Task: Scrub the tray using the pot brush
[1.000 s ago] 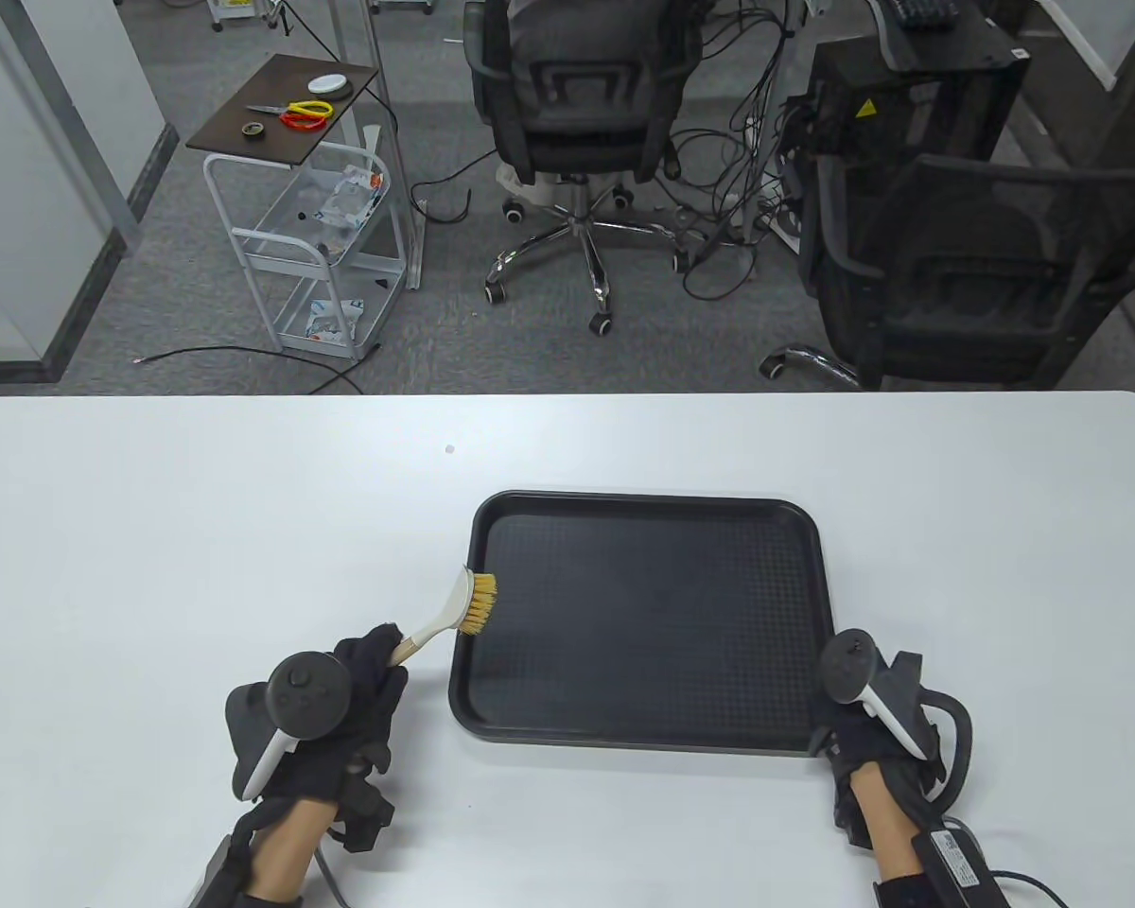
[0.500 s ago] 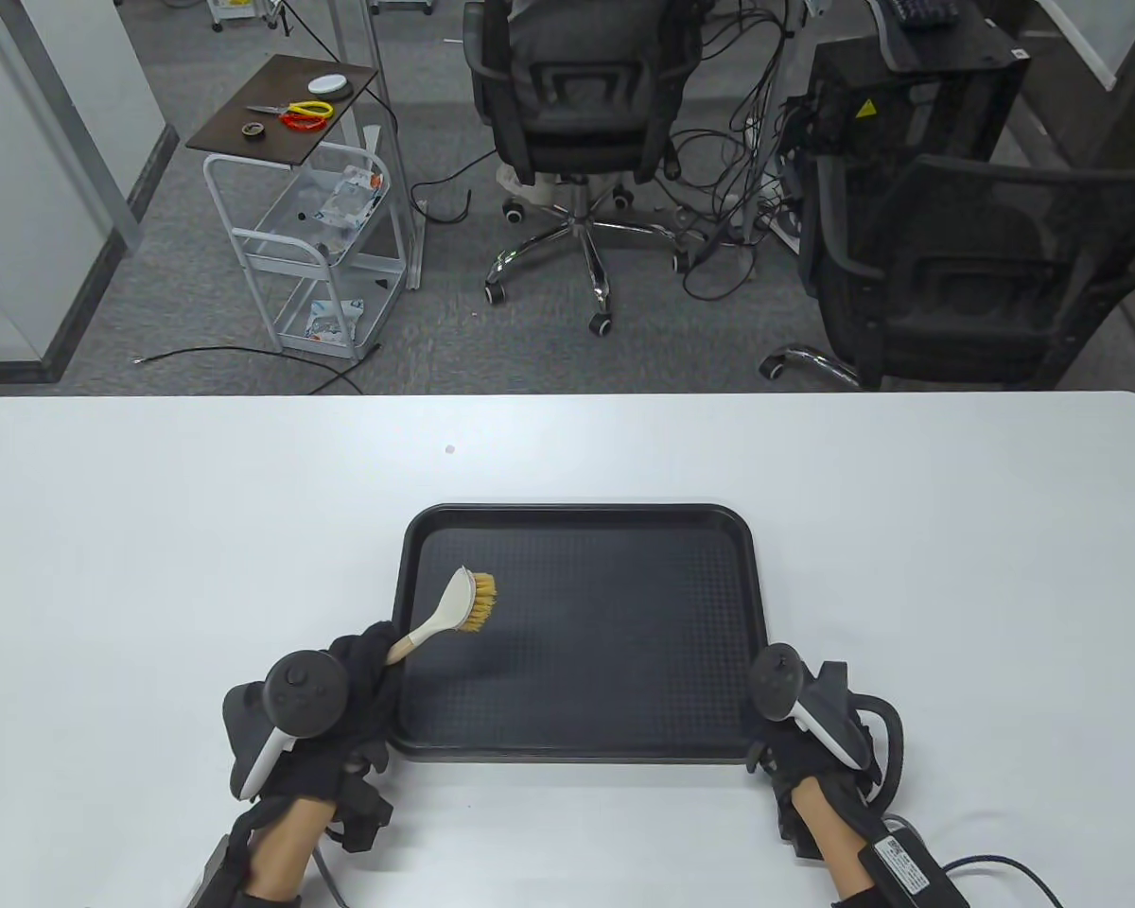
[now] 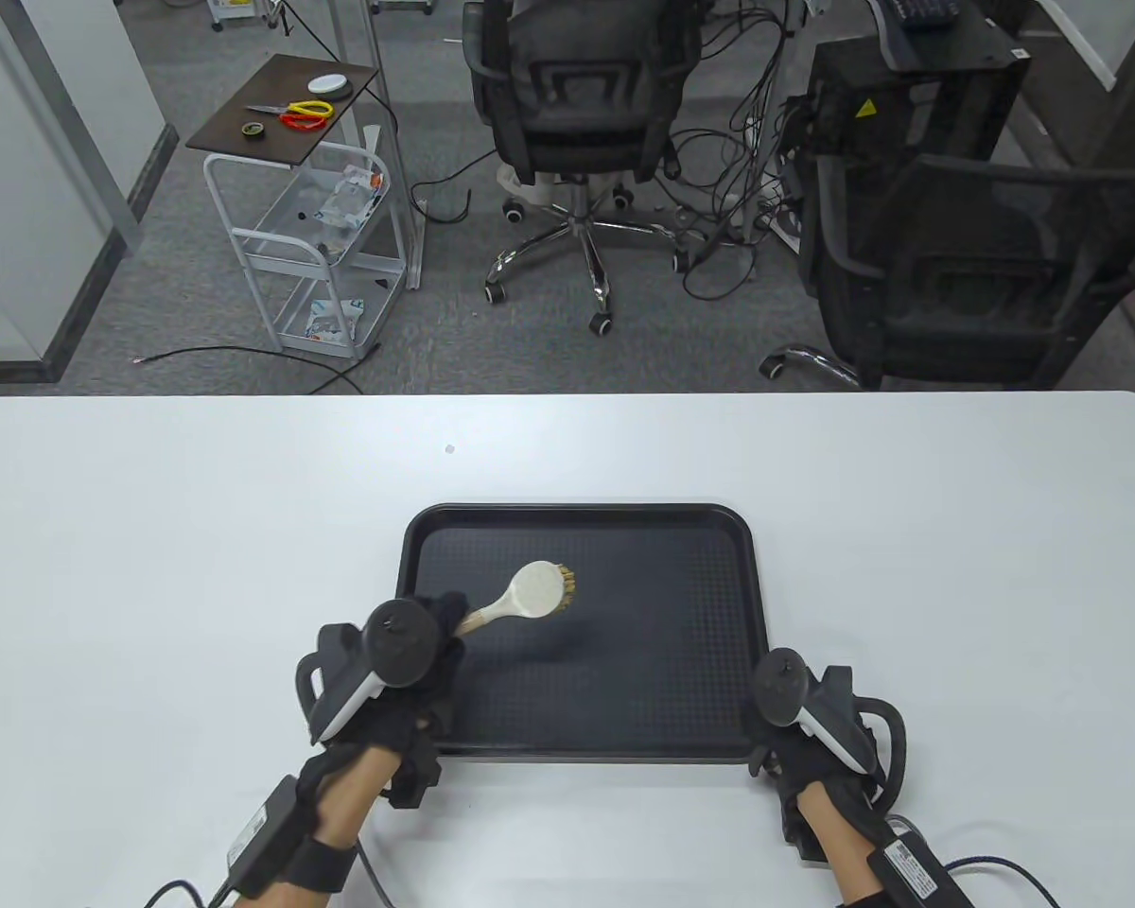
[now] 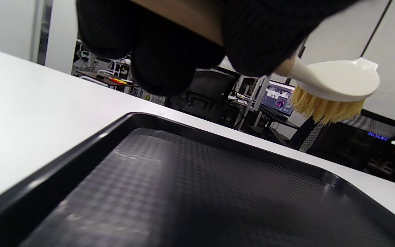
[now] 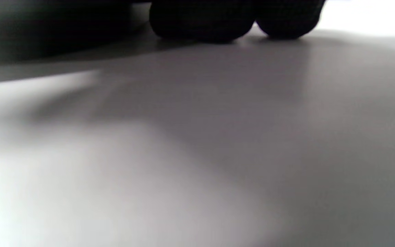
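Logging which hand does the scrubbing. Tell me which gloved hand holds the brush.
The left hand grips the pot brush by its handle over the tray; the right hand rests at the tray's near right corner, holding no brush.

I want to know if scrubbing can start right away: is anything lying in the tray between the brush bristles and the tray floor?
Nothing visible does. The left hand holds the pot brush above the tray, bristles down with open air beneath them. The textured floor under it is bare. The right hand rests at the tray's near right corner.

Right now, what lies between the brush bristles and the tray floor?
Nothing but air: in the left wrist view the bristles of the pot brush hang above the bare textured floor of the tray, not touching.
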